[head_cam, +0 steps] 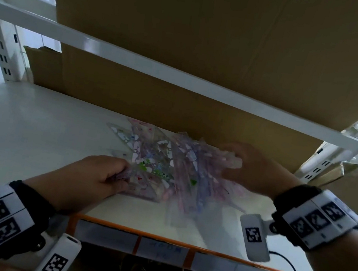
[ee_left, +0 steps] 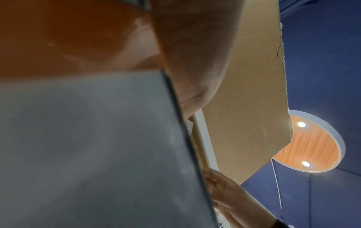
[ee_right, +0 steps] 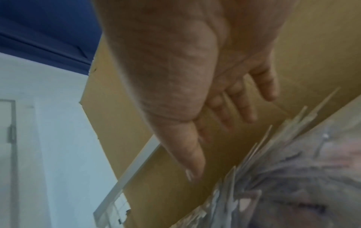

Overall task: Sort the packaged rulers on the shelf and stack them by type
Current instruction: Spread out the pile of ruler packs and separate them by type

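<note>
Rulers [head_cam: 168,168] all in one messy pile on shelf [head_cam: 23,126]; no neat stacks visible. Left hand [head_cam: 88,177] pinches pile edge; right hand [head_cam: 254,169] spread loose, maybe touching pile. Sorting barely begun.

Rulers [head_cam: 164,168]: clear glossy plastic sleeves, printed. Shelf [head_cam: 35,125]: smooth off-white, slight sheen. Rail [head_cam: 137,64]: glossy white painted metal. Box [head_cam: 211,35]: matt brown cardboard.

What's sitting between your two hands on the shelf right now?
In the head view, the jumbled pile of packaged rulers fills the stretch between the left hand and the right hand; both hands touch its edges.
</note>
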### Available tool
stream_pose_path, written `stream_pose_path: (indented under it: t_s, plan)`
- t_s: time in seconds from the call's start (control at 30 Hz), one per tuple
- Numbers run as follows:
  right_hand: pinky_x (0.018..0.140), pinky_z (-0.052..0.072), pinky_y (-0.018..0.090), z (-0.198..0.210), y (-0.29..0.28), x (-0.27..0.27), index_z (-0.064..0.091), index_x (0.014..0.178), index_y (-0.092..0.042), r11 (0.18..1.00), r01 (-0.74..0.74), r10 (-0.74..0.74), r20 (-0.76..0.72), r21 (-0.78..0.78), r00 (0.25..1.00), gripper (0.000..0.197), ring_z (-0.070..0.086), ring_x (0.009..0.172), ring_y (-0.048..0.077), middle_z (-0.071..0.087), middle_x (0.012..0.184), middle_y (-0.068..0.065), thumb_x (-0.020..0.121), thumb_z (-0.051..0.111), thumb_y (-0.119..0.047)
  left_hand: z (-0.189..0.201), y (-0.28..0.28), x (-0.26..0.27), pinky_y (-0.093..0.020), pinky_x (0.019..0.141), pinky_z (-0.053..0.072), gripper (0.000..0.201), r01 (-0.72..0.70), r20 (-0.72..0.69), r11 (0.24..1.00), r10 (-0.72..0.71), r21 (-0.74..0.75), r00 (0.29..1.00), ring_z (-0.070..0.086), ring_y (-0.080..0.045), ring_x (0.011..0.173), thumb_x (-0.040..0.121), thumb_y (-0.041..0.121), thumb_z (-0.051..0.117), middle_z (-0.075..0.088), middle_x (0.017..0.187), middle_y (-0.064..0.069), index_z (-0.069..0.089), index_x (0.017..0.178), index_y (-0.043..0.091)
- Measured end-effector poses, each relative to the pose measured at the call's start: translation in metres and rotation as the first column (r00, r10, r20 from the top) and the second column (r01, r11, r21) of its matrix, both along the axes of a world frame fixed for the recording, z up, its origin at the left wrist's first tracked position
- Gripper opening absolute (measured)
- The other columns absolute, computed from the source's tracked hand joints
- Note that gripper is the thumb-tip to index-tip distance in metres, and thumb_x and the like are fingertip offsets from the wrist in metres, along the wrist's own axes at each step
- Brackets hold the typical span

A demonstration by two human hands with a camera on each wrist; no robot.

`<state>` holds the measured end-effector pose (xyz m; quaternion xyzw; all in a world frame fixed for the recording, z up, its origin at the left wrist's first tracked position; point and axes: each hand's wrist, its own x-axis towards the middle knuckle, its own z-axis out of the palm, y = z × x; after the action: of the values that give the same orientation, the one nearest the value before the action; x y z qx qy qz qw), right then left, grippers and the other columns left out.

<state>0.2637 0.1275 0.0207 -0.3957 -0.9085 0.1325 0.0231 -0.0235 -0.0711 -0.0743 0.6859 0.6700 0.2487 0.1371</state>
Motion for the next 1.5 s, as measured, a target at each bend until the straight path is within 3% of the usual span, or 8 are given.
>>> stream_pose_path:
  t_s: [0.13,0.2,0.4,0.6,1.07,1.23,1.37,1.5]
  plan:
    - [0.103,0.042,0.036,-0.009,0.014,-0.028,0.037,0.148,-0.027,0.997,0.062,-0.055,0.147,-0.043,0.988,0.106,0.05,0.126,0.021,0.046,0.148,0.0,0.061,0.056,-0.086,0.001,0.0,-0.001,-0.027,0.062,0.04,0.028,0.0,0.007,1.0,0.0,-0.008,1.0,0.049,-0.008,0.071,0.092,0.039,0.063,0.049,0.071,0.008,0.043,0.074,0.031]
    - [0.098,0.038,0.027,-0.018,0.012,-0.046,0.036,0.147,-0.032,0.994,-0.006,0.03,0.211,-0.113,0.977,0.102,0.051,0.121,0.016,0.045,0.148,-0.003,0.063,0.053,-0.089,0.001,0.0,0.0,-0.029,0.063,0.041,0.028,0.009,0.0,1.0,-0.009,-0.005,1.0,0.049,-0.008,0.071,0.092,0.039,0.062,0.049,0.071,0.009,0.042,0.074,0.032]
    - [0.079,0.056,0.037,-0.021,0.014,-0.071,0.059,0.114,-0.013,0.999,-0.028,0.018,0.251,0.036,0.968,0.054,0.062,0.089,0.018,0.066,0.109,0.002,0.078,0.072,-0.051,0.004,-0.001,0.001,-0.038,0.069,0.043,0.027,0.027,-0.022,1.0,-0.027,-0.008,0.999,0.049,-0.012,0.071,0.094,0.036,0.061,0.05,0.073,0.005,0.043,0.076,0.027]
    - [0.061,0.048,0.025,-0.016,0.018,-0.064,0.063,0.108,-0.026,0.993,0.07,-0.069,0.013,-0.092,0.998,0.029,0.063,0.078,0.008,0.067,0.096,-0.005,0.081,0.067,-0.033,0.006,0.0,0.002,-0.039,0.07,0.043,0.026,0.03,-0.036,0.999,-0.031,-0.02,0.999,0.049,-0.013,0.072,0.095,0.037,0.059,0.05,0.074,0.005,0.042,0.076,0.028]
    - [0.062,0.058,0.038,-0.046,0.042,0.014,0.06,0.106,-0.018,0.854,0.354,-0.454,-0.217,-0.381,0.864,0.029,0.069,0.059,0.022,0.073,0.069,0.008,0.083,0.075,-0.024,0.007,0.0,0.002,-0.029,0.061,0.037,0.033,0.046,0.01,0.999,-0.046,-0.008,0.999,0.045,-0.012,0.067,0.093,0.037,0.062,0.045,0.068,0.005,0.038,0.072,0.026]
    - [0.081,0.044,0.032,-0.037,0.031,0.009,0.062,0.121,-0.027,0.942,0.331,-0.336,0.144,0.056,0.931,0.048,0.06,0.093,0.017,0.067,0.108,-0.002,0.082,0.063,-0.055,0.008,-0.001,0.003,-0.024,0.059,0.033,0.034,0.051,-0.004,0.999,-0.051,-0.005,0.999,0.044,-0.009,0.066,0.094,0.035,0.061,0.044,0.068,0.006,0.038,0.072,0.026]
    - [0.067,0.045,0.027,-0.008,0.008,-0.021,0.064,0.105,-0.032,0.971,0.197,-0.206,0.054,0.135,0.977,0.034,0.06,0.079,0.009,0.066,0.094,-0.011,0.084,0.057,-0.058,0.007,0.001,0.002,-0.024,0.06,0.032,0.033,0.037,-0.028,0.999,-0.037,-0.017,0.999,0.044,-0.006,0.067,0.094,0.034,0.061,0.044,0.069,0.008,0.036,0.072,0.03]
    - [0.08,0.055,0.04,0.004,-0.01,-0.076,0.062,0.115,-0.028,0.99,-0.08,0.069,0.095,0.12,0.993,0.046,0.064,0.091,0.018,0.067,0.106,-0.005,0.081,0.058,-0.059,0.006,0.001,0.001,-0.022,0.061,0.033,0.034,0.03,-0.053,0.999,-0.031,-0.034,0.998,0.045,-0.002,0.068,0.093,0.04,0.061,0.045,0.069,0.011,0.036,0.071,0.032]
